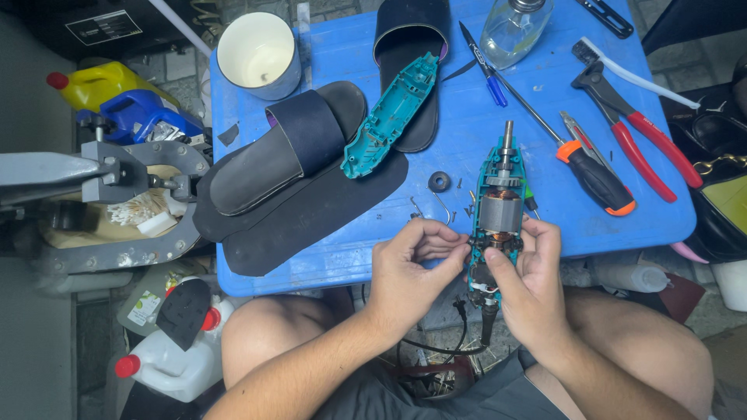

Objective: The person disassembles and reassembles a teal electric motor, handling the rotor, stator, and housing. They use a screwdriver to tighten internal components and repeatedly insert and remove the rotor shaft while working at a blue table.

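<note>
An opened teal power tool body [498, 204], with its motor and metal shaft showing, sits upright between my hands at the front edge of a blue table [350, 249]. My right hand [529, 280] grips its lower right side. My left hand [408, 268] pinches its lower left part with the fingertips. A black cord [467, 327] hangs from the tool over my lap. The tool's other teal shell half [389, 115] lies on a black sandal further back.
Two black sandals [296, 148] and a dark sole sheet lie left of centre. A white cup [257, 53], a blue pen [486, 66], a glass bottle [513, 27], an orange-handled screwdriver [591, 175], red pliers [638, 136] and a small black ring [440, 181] are on the table. Bottles and a grey stand sit left.
</note>
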